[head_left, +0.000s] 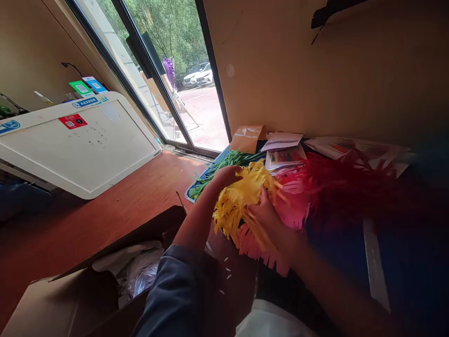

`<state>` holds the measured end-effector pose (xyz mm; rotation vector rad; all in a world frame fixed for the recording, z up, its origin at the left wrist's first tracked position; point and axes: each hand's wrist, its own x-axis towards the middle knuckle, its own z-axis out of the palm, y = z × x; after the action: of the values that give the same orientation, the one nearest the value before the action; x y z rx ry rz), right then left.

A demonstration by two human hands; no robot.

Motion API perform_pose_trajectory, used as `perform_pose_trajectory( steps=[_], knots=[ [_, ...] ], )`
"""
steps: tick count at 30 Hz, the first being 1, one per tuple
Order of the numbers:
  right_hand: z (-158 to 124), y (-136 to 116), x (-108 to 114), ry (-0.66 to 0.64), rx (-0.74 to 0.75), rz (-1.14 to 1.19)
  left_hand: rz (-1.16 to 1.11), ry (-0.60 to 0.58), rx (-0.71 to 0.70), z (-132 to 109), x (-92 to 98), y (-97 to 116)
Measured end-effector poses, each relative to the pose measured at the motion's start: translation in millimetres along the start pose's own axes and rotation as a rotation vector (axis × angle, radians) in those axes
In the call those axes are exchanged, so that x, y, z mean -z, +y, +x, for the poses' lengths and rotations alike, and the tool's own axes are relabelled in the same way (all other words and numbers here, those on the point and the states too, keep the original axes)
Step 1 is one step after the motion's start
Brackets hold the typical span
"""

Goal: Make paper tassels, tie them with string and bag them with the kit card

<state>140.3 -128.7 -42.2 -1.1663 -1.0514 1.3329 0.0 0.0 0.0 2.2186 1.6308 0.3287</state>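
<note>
Fringe of yellow paper (pixel 253 179) sits between the person's 2 hands, just above the near side of a blue surface (pixel 333 245), with green strips (pixel 226 163) beyond it to the left and pink fringe (pixel 293 189) and red fringe (pixel 338 180) to the right. The step in hand looks like handling and shaping this 1 yellow bunch – a judgement from how both hands frame it. The left hand (pixel 228 176) curves over its far left edge; most of its fingers are hidden, so I cannot tell how firmly they close. The right hand (pixel 269 213) is at the near right side, thumb raised and parted from the forefinger, yellow paper between them; whether the other fingers pinch it cannot be told.

The next move seems to call for a light, steady hold – thin cut strips could tear, or tangle with the pink ones beside them.

As for containers, 1 open cardboard box (pixel 154 221) stands at lower left, holding crumpled clear plastic (pixel 144 274) and something pale, perhaps paper. Behind the fringes lie an orange packet (pixel 248 138) and a flat packet (pixel 285 158) with a glossy front; what is in either is hard to make out.
</note>
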Motion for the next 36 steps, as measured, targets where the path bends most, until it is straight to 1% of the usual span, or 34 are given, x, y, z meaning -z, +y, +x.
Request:
perform_pose_trajectory(
  steps=[2, 4, 6, 8, 10, 12, 13, 15, 16, 17, 19, 21, 23, 24, 26, 28, 32, 34, 36],
  knots=[
    [-5.3, -2.2, 2.1, 0.068, 0.002, -0.096, 0.077, 0.081, 0.016, 1.8, 12.6, -15.8],
    [-15.2, -5.7, 10.1, 0.108, 0.006, -0.17, 0.155, 0.137, 0.046, 1.8, 26.4, -34.4],
    [-30.0, -7.3, 23.4, 0.098, 0.004, -0.208, 0.237, 0.123, 0.076, -0.5, 33.6, -52.4],
    [-46.2, -6.2, 39.4, 0.077, 0.026, -0.271, 0.309, 0.059, 0.083, -5.1, 30.9, -65.8],
    [-58.0, -4.3, 53.9, 0.068, 0.093, -0.412, 0.365, -0.006, 0.059, -11.6, 21.5, -72.4],
    [-59.7, -5.0, 61.7, 0.052, 0.212, -0.571, 0.406, -0.042, 0.014, -18.7, 10.7, -73.2],
    [-55.7, -7.1, 61.7, 0.02, 0.299, -0.662, 0.422, -0.051, -0.01, -22.1, 6.1, -72.2],
    [-37.4, -14.7, 51.7, -0.112, 0.492, -0.863, 0.449, -0.047, -0.047, -27.6, -1.1, -69.2],
    [-23.2, -19.6, 41.6, -0.203, 0.578, -0.966, 0.46, -0.034, -0.053, -29.5, -4.2, -67.7],
    [-6.4, -24.6, 28.5, -0.298, 0.629, -1.042, 0.47, -0.017, -0.05, -30.9, -7.3, -66.2],
    [32.7, -32.8, -4.0, -0.411, 0.66, -1.103, 0.484, 0.016, -0.026, -32.7, -14.3, -63.3],
    [73.0, -36.3, -37.3, -0.494, 0.662, -1.17, 0.494, 0.031, -0.008, -35.2, -21.8, -60.2],
    [107.4, -33.8, -61.9, -0.573, 0.641, -1.244, 0.5, 0.033, -0.015, -39.9, -26.9, -57.9],
    [121.0, -30.4, -69.0, -0.614, 0.628, -1.283, 0.501, 0.033, -0.024, -43.2, -27.9, -57.5],
    [139.9, -20.9, -72.2, -0.661, 0.605, -1.364, 0.502, 0.032, -0.032, -50.7, -26.2, -59.3],
    [149.7, -10.5, -64.3, -0.644, 0.597, -1.443, 0.501, 0.041, -0.015, -57.8, -21.4, -64.0],
    [153.3, 1.0, -43.2, -0.522, 0.632, -1.57, 0.497, 0.104, 0.071, -64.9, -14.2, -75.9],
    [151.8, -0.3, -39.0, -0.449, 0.657, -1.61, 0.494, 0.14, 0.118, -65.2, -15.0, -80.2],
    [150.2, -4.9, -39.4, -0.343, 0.651, -1.636, 0.49, 0.179, 0.171, -64.8, -18.2, -83.0]
  ],
)
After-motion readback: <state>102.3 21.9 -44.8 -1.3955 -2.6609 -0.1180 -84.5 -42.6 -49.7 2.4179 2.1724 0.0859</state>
